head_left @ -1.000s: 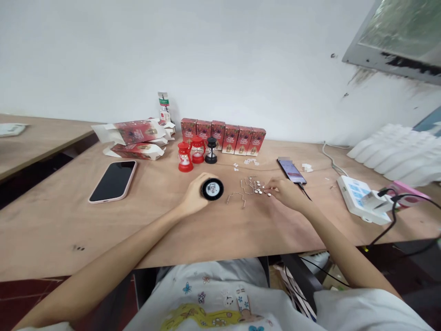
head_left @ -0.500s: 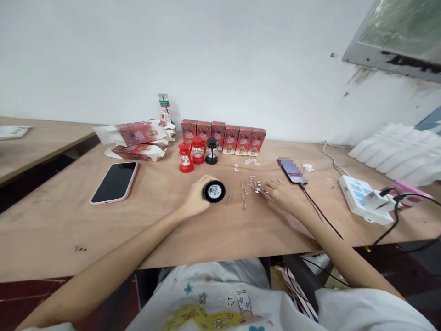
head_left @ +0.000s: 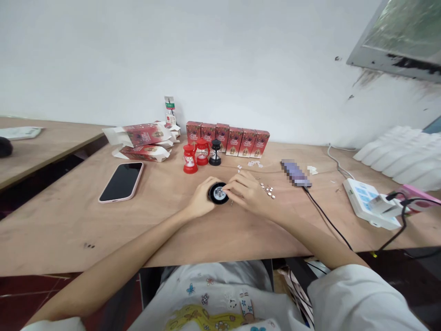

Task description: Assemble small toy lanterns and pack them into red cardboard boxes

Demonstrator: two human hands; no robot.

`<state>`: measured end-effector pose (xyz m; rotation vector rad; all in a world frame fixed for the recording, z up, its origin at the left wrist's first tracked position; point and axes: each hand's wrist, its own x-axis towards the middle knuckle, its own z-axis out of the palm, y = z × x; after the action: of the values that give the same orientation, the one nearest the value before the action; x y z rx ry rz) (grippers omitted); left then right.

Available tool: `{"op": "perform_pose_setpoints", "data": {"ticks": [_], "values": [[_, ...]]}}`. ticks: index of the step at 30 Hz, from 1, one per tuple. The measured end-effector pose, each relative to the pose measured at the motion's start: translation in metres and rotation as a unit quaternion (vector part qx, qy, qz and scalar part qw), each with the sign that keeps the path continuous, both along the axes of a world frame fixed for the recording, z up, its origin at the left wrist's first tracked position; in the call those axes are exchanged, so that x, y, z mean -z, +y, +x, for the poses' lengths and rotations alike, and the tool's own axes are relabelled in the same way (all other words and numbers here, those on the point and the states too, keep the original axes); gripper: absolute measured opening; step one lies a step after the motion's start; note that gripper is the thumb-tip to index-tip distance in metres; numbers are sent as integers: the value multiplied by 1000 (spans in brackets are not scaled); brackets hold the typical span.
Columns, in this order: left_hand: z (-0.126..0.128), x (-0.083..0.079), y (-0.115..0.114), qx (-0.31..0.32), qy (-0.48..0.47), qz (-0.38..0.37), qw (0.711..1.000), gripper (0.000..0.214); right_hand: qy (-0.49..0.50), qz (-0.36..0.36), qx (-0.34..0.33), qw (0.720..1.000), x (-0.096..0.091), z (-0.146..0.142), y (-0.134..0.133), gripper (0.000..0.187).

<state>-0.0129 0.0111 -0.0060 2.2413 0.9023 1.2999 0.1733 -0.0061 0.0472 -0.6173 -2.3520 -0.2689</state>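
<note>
My left hand [head_left: 200, 202] is wrapped round a small black lantern [head_left: 218, 193] lying on its side on the wooden table [head_left: 69, 230], with its round base facing me. My right hand [head_left: 245, 192] is at that base, fingertips pinched against it; what they hold is too small to make out. Several small white button cells [head_left: 268, 189] lie just right of my right hand. The bent wire handles seen before are hidden under it.
Two red lanterns [head_left: 195, 155] and a black one [head_left: 215, 153] stand before a row of red boxes [head_left: 228, 136]. Flattened boxes [head_left: 139, 140] and a pink-cased phone [head_left: 121, 181] lie left. A second phone [head_left: 295, 172] with cable and a white power strip [head_left: 370, 203] sit right.
My right hand left the pile of small parts and moved left to the lantern's base. The left hand kept hold of the lantern. The view shifted slightly.
</note>
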Motion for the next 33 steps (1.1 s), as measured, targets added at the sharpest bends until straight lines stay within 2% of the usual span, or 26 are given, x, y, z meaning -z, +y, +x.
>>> {"op": "perform_pose_setpoints", "data": {"ticks": [4, 7, 9, 12, 15, 18, 21, 25, 27, 29, 31, 33], "values": [[1, 1, 1, -8, 0, -10, 1000, 29, 1, -7, -12, 1000, 5, 0, 6, 20], [1, 0, 0, -11, -1, -19, 1000, 28, 32, -2, -10, 999, 2, 6, 6, 19], [0, -1, 0, -7, -4, -17, 1000, 29, 67, 6, 24, 997, -3, 21, 7, 18], [-1, -3, 0, -2, -14, -15, 1000, 30, 92, 1, 125, 988, -10, 59, 13, 15], [-1, -4, 0, -8, -13, -19, 1000, 27, -1, -100, 232, 968, -6, 100, 19, 15], [-1, -4, 1, -13, -6, -23, 1000, 26, -115, -212, 274, 931, 7, 123, 21, 16], [-1, -3, 2, -15, -3, -27, 1000, 27, -192, -227, 287, 911, 24, 128, 22, 20], [-2, -3, 2, -16, -4, -29, 999, 27, -271, -180, 286, 901, 40, 129, 27, 24], [-2, -3, 2, -16, -2, -28, 999, 27, -272, -166, 263, 911, 42, 131, 28, 24], [-1, -3, 2, -15, -2, -27, 1000, 26, -214, -165, 220, 937, 40, 127, 25, 24], [-1, -2, 2, -11, -4, -26, 1000, 26, -93, -158, 161, 970, 32, 115, 18, 24], [-1, -2, 3, -9, -4, -24, 1000, 26, 37, -135, 97, 985, 20, 92, 10, 22]]}}
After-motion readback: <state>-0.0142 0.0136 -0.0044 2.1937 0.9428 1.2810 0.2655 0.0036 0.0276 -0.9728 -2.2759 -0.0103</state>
